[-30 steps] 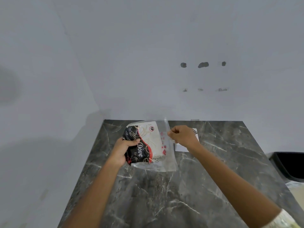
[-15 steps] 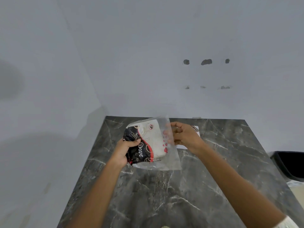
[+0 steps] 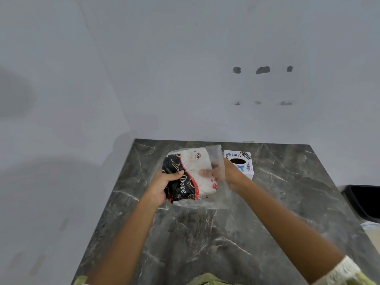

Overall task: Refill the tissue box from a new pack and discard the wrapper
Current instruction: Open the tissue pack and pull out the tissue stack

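I hold a new tissue pack (image 3: 191, 173), white with a black and red printed side, above the dark marble counter (image 3: 216, 243). My left hand (image 3: 164, 186) grips its black left end. My right hand (image 3: 224, 175) has slipped inside the clear wrapper's open right end, fingers lying on the tissues under the plastic. The loose clear wrapper flap (image 3: 218, 194) hangs around that hand. A small white tissue box (image 3: 239, 163) with a dark oval opening on top stands on the counter just behind my right hand.
A black bin (image 3: 364, 202) sits off the counter's right edge. Pale walls close in on the counter at the back and on the left, meeting in a corner.
My right hand has gone from the wrapper's right edge into the open wrapper, onto the tissues. The tissue box behind it has come into view.
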